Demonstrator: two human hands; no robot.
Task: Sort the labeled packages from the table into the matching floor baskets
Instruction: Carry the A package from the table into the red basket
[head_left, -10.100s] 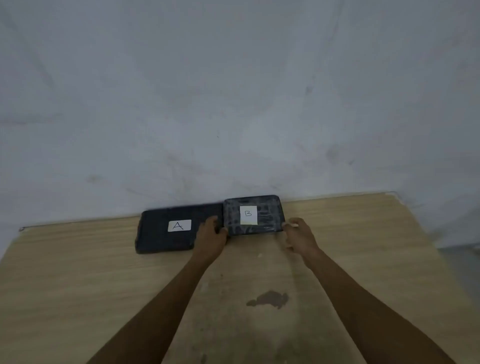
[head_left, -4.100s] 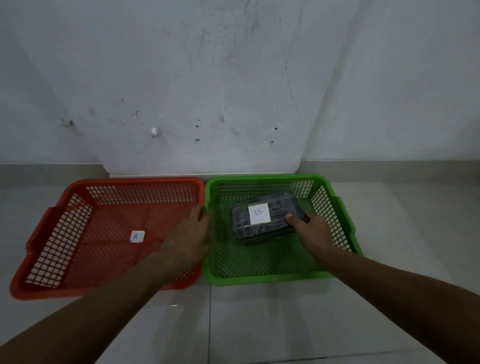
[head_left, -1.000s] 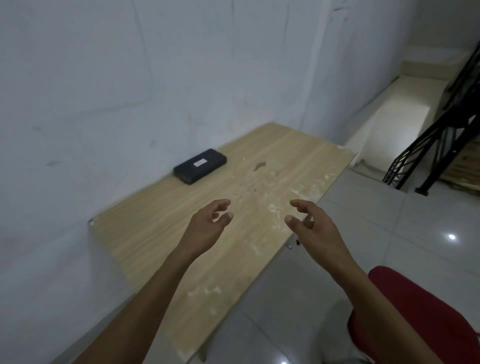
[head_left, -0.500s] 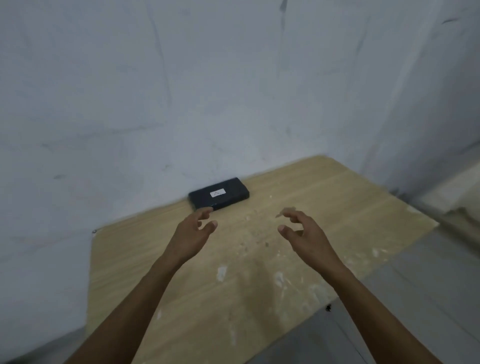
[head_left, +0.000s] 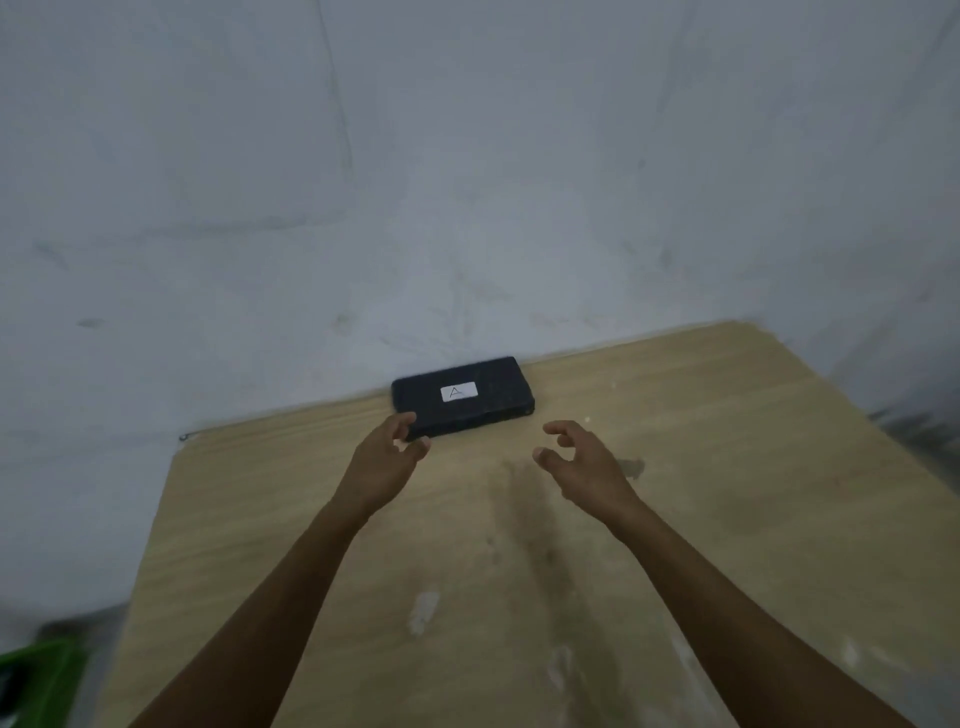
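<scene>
A flat black package (head_left: 498, 397) with a white label marked A lies on the wooden table (head_left: 727, 493), against the wall at the back. My left hand (head_left: 387, 460) is open, its fingertips at the package's near left corner; whether they touch it I cannot tell. My right hand (head_left: 584, 465) hovers open with curled fingers just in front of the package's right end, a short gap away. Neither hand holds anything.
A grey-white wall (head_left: 467, 182) rises directly behind the table. A corner of the green basket (head_left: 36, 680) shows on the floor at the bottom left, beside the table's left edge. Pale stains mark the tabletop.
Both hands have reached forward over the table toward the A package, and my view has turned to face it squarely. The left hand now sits at its corner.
</scene>
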